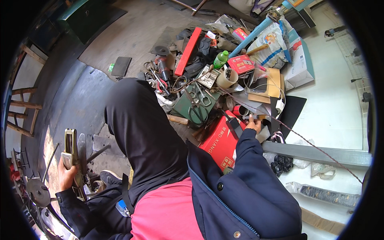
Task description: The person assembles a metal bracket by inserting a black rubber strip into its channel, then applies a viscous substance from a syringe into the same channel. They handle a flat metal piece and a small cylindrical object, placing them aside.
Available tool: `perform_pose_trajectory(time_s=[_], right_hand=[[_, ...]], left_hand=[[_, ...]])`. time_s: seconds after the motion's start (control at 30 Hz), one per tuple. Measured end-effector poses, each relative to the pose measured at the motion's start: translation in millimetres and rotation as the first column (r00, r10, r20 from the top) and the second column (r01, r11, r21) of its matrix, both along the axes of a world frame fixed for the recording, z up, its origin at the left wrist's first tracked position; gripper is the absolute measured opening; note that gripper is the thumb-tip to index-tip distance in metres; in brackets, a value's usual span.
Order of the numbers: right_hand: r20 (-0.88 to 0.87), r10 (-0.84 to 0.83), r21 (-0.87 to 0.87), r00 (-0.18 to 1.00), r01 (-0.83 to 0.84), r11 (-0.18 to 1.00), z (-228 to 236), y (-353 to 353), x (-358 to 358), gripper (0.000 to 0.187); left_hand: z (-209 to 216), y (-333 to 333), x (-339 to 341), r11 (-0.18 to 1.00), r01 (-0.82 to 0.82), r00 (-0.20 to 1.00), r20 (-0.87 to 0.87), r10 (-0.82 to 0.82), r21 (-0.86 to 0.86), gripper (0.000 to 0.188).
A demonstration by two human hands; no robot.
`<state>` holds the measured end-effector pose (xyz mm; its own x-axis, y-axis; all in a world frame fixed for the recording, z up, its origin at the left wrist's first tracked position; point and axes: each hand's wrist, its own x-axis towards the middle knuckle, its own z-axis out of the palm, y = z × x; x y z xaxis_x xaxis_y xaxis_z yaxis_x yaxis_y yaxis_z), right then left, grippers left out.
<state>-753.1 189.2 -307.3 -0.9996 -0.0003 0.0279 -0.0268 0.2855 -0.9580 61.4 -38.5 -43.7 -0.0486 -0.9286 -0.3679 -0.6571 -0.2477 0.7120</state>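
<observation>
My left hand (67,175) is closed around a long, narrow brass-coloured metal piece (71,145) that has a slot in it and stands nearly upright. Beside it rise a flat grey metal blade (82,154) and a dark rod (98,153). Over at the pile on the right, my right hand (253,125) pinches a slim tool with an amber handle (262,117); its exact kind is too small to tell. Below that hand lies a large red box (219,142). A red can (239,111) sits close to my fingertips.
Heaped ahead are an angle grinder (163,66), scissors (197,111) on a green case (182,105), a power strip (209,77), a green bottle (221,60) and a red bar (188,52). A grey metal beam (320,154) juts in from the right. Wooden stools (25,105) stand left.
</observation>
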Motion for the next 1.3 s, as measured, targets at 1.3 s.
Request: perform_pose_trajectory(time_s=[1.3], right_hand=[[-0.159, 0.952, 0.145, 0.26, -0.948, 0.283, 195, -153, 298, 0.029]], left_hand=[[14, 2, -4, 0.999, -0.015, 0.998, -0.064, 0.018, 0.048, 0.069]])
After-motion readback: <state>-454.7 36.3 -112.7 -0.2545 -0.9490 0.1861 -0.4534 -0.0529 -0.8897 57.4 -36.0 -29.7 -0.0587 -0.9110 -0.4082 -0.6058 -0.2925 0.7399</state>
